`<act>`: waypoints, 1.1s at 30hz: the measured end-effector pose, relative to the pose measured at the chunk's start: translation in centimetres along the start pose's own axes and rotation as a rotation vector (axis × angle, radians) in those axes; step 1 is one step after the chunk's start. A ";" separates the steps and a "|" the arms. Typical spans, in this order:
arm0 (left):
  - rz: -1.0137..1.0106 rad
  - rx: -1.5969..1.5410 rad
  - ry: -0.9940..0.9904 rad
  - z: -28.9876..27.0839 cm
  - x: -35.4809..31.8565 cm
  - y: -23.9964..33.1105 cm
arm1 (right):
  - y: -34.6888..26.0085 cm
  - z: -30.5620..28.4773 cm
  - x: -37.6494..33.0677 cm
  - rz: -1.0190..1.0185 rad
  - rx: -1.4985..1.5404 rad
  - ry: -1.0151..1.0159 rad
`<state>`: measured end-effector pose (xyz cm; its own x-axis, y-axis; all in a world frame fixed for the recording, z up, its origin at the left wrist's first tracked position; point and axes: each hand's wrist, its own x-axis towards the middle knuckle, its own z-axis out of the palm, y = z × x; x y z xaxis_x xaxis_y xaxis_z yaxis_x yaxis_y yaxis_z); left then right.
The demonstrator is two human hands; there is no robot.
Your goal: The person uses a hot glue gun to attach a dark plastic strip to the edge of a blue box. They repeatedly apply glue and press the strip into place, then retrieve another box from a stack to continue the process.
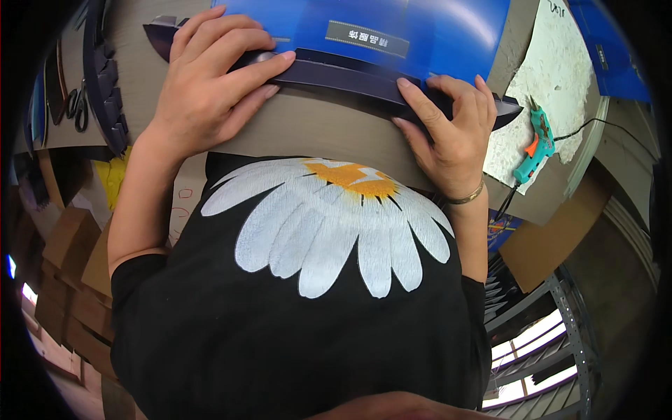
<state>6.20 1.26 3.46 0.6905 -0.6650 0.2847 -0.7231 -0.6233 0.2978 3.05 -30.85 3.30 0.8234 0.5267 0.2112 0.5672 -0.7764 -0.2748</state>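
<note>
A long dark purple strip [343, 81] with pointed, flared ends lies across the table at the near edge of a shiny blue sheet or bag [294, 31] bearing a grey label. My left hand [210, 87] grips the strip left of its middle, with thumb and index finger pressed on its near side and the other fingers over its far side. Toward the strip's right end, my right hand [451, 133] pinches it between thumb and fingers, a bracelet at the wrist. Both palms hide parts of the strip.
On white paper [521, 143] at right lies a teal glue gun [537, 143] with an orange trigger and black cable. More dark strips [105, 84] and black scissors [78, 105] lie at left. Cardboard boxes [70, 241] stand lower left; a metal rack [570, 315] stands lower right.
</note>
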 end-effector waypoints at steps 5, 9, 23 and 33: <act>-0.048 -0.036 0.026 0.6 -0.5 0.3 | -0.1 0.1 -0.1 0.030 0.021 0.006; -0.069 -0.041 0.043 0.8 -0.8 0.7 | 0.0 0.5 -0.3 0.019 0.023 0.038; -0.038 -0.042 0.083 0.7 -0.8 0.3 | -0.4 1.2 -0.1 0.030 0.021 0.098; -0.052 -0.064 0.034 1.1 -0.1 0.5 | 0.1 1.5 -0.5 0.050 0.012 0.091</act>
<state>5.73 0.61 2.60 0.7282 -0.6171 0.2982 -0.6841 -0.6283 0.3705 2.69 -30.70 1.75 0.8459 0.4535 0.2806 0.5259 -0.7964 -0.2985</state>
